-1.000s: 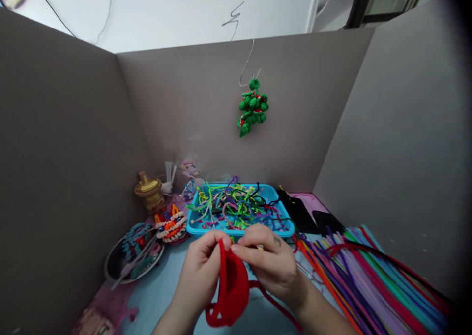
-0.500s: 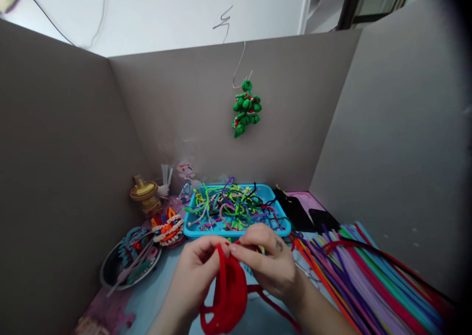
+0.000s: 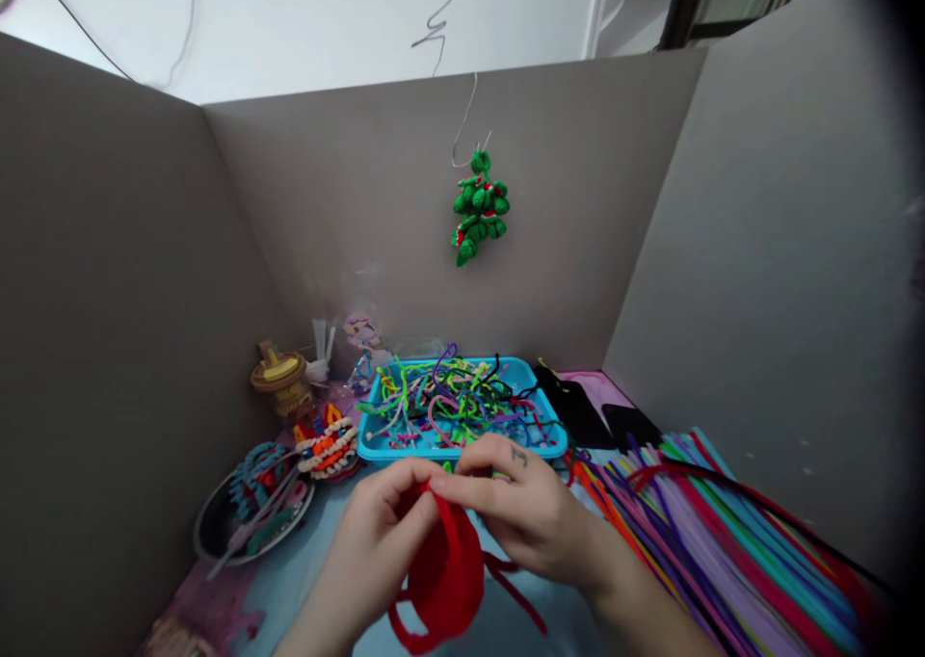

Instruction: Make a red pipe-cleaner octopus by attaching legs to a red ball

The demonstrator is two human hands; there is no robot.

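Note:
Both hands meet low in the middle of the head view, in front of the blue tray. My left hand [image 3: 394,527] pinches the upper left edge of a red pipe-cleaner piece [image 3: 448,580], thumb pressed against the fingers. My right hand [image 3: 516,508] is closed on the same top edge, its thumb and fingertips touching the left fingertips. The red piece hangs below as a rounded, cup-like shape with a loop at its lower left. A loose red pipe-cleaner end trails out to the right under the right hand. The exact grip point is hidden behind the fingers.
A blue tray [image 3: 462,450] of tangled pipe-cleaner scraps stands ahead. Colourful pipe cleaners [image 3: 752,532] lie right, near black phones [image 3: 632,428]. A metal bowl [image 3: 206,532] and an orange-and-cream piece [image 3: 329,450] sit left. A green ornament [image 3: 481,209] hangs on the grey partition [image 3: 347,195].
The left-hand strand of the red piece has shifted right, and the fingertips have drawn closer together. The trailing red end has swung left. The whole view has shifted slightly.

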